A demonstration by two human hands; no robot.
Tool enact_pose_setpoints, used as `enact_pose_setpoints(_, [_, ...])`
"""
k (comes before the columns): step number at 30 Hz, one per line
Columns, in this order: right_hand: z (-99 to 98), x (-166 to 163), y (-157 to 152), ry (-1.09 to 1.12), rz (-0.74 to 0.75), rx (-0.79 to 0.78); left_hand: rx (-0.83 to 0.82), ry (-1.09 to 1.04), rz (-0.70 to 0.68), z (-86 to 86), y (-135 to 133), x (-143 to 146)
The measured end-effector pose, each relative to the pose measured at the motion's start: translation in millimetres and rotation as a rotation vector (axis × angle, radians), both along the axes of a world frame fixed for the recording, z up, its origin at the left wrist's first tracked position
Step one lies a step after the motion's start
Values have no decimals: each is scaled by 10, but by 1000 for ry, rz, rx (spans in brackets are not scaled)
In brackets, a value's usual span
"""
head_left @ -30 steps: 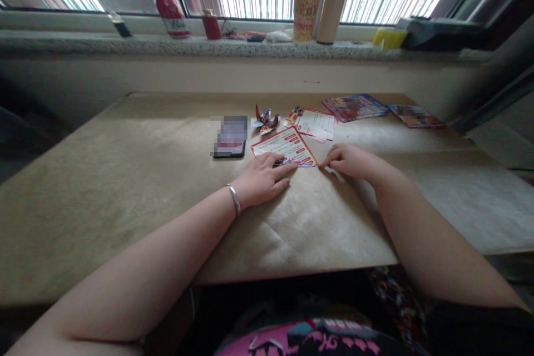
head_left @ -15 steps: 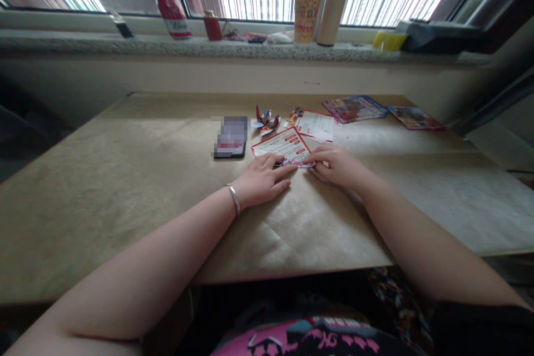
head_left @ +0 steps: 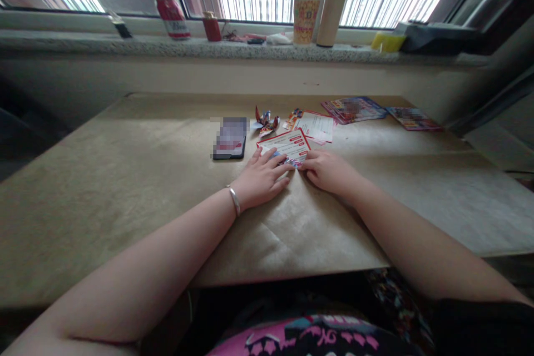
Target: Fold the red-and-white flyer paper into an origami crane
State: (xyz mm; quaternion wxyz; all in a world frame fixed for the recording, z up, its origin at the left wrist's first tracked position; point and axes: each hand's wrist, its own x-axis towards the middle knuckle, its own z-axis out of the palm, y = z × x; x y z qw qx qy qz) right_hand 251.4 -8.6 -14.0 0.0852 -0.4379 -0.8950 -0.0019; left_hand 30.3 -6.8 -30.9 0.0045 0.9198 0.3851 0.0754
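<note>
A white printed paper sheet (head_left: 289, 143) with a red border lies on the table, its near edge turned up in a fold that shows a coloured patterned side. My left hand (head_left: 262, 178), a silver bangle on its wrist, rests across the left part of the sheet and the fold with fingers spread. At the right end of that fold, the closed fingers of my right hand (head_left: 327, 172) pinch the paper. Just behind the sheet stands a small folded paper piece (head_left: 266, 122) with pointed, coloured flaps. The fingertips partly hide the fold.
A phone (head_left: 230, 138) lies left of the sheet. More printed sheets (head_left: 319, 125) lie behind it, and colourful stacks of cards or leaflets (head_left: 354, 108) at the back right. The windowsill (head_left: 146, 47) holds a red can (head_left: 173, 18) and a patterned cup (head_left: 306, 18).
The sheet has turned slightly and shifted right. My right hand has moved a little left along the near edge, while my left hand's fingers have spread farther over the paper.
</note>
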Motion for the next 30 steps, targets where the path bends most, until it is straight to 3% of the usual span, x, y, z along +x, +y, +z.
enact_pose_setpoints(11, [-33,28,31,64,-36,-27,-120,-49,170,140,-57,0])
enact_pose_setpoints(17, [-51,48,53,131,-35,-55,-227,-170,221,113,-17,-83])
enact_pose_setpoints(22, [-71,69,64,150,-27,-42,-174,-170,248,83,76,-171])
enact_pose_setpoints(30, [-45,82,48,109,-65,-57,-73,-88,215,180,112,-217])
